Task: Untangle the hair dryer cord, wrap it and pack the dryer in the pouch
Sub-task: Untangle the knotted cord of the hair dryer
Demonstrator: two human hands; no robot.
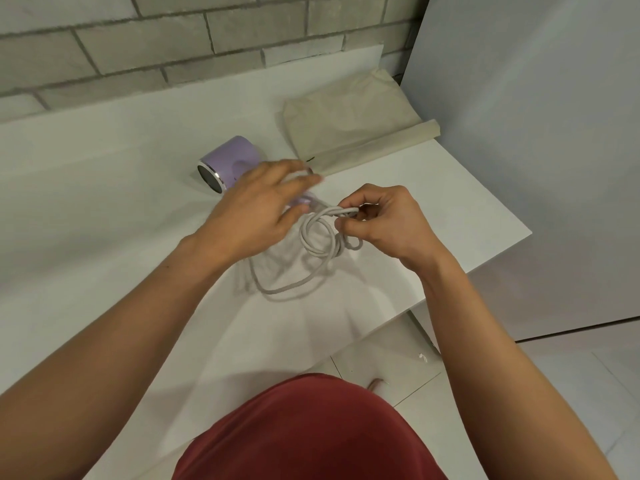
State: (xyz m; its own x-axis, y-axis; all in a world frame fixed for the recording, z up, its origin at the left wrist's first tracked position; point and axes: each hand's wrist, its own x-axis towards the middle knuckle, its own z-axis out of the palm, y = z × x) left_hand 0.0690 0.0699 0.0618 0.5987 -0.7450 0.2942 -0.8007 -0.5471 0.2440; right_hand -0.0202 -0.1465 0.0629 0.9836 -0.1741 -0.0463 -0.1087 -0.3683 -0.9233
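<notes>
Both hands (381, 220) grip the cord (317, 244); dryer (230, 161) lies beyond them.

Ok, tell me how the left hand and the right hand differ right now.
The right hand pinches coils of the grey cord with curled fingers; the left hand is spread open, blurred, gripping nothing visible. The left hand hovers over the purple dryer's handle; the right sits clear of the dryer. Both are above the white table.
</notes>
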